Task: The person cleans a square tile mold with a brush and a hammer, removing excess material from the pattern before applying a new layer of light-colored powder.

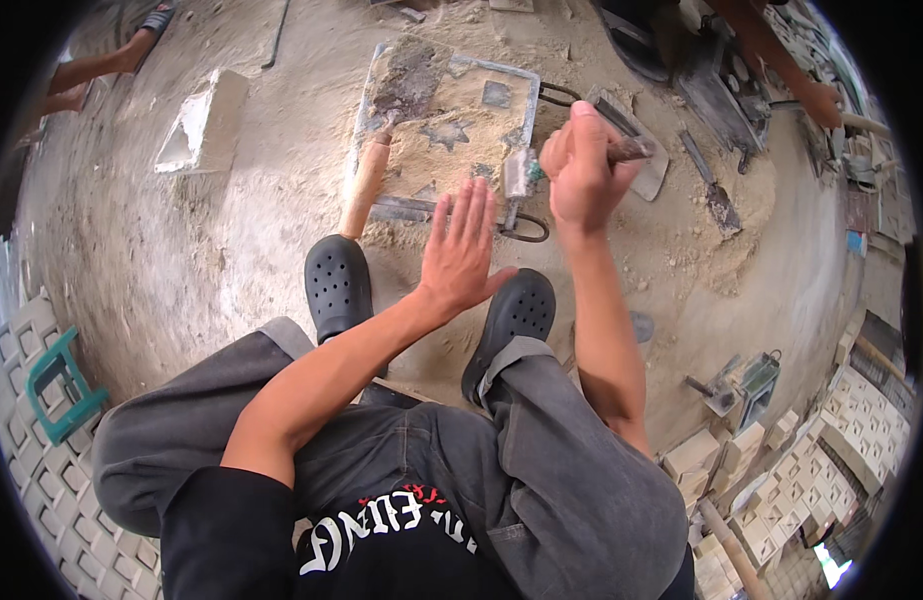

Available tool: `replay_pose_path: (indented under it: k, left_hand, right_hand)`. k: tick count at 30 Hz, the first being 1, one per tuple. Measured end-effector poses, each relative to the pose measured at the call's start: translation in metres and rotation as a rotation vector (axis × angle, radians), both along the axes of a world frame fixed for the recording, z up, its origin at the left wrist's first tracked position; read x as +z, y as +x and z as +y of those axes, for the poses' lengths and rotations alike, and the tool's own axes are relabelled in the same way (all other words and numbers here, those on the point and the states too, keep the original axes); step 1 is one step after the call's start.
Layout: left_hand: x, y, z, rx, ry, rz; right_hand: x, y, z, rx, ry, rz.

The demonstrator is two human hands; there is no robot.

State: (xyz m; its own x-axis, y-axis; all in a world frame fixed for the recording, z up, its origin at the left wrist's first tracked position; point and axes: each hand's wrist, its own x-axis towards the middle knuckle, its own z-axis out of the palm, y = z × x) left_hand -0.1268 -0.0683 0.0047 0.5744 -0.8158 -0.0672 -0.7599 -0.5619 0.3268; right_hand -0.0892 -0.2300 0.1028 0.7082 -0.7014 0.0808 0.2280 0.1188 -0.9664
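On the ground before my feet lies a metal frame mould (534, 110) with wire loop handles on its right side. Sandy powder fills much of it, around dark star and square shapes. My left hand (461, 250) is held flat, fingers stretched, over the mould's near edge; it holds nothing, and contact is unclear. My right hand (589, 175) is wrapped round the dark handle of a tool (519, 174), whose pale, blocky head hangs by the mould's right edge; its kind is unclear. A wooden-handled trowel (363, 188) slants across the left side, its blade in dark, crumbly material.
A flat grey plate (653, 172) and a narrow dirty trowel (711, 185) lie to the right. Beyond them is another person's hand (821, 105). A white block (206, 120) stands at left. Patterned pale blocks (801, 490) are stacked lower right, others by a teal frame (61, 385).
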Motion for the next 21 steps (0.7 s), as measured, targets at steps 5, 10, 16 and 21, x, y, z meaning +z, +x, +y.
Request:
replay_pose_path:
  k: [5,10,16,21]
  left_hand:
    - [-0.002,0.006,-0.004,-0.008,-0.058,-0.018]
    - [0.002,0.032,-0.031,-0.052,-0.102,-0.050]
    - [-0.002,0.058,-0.008,0.078,-0.135,-0.072]
    - [0.001,0.054,0.000,0.072,-0.130,-0.060]
  right_hand:
    - [0.016,-0.026,-0.007,-0.073,0.222,-0.211]
    - [0.010,-0.040,-0.019,-0.113,0.154,-0.162]
    - [0.009,-0.024,-0.022,-0.071,0.204,-0.218]
    - [-0.003,-0.002,-0.009,0.017,0.126,-0.090]
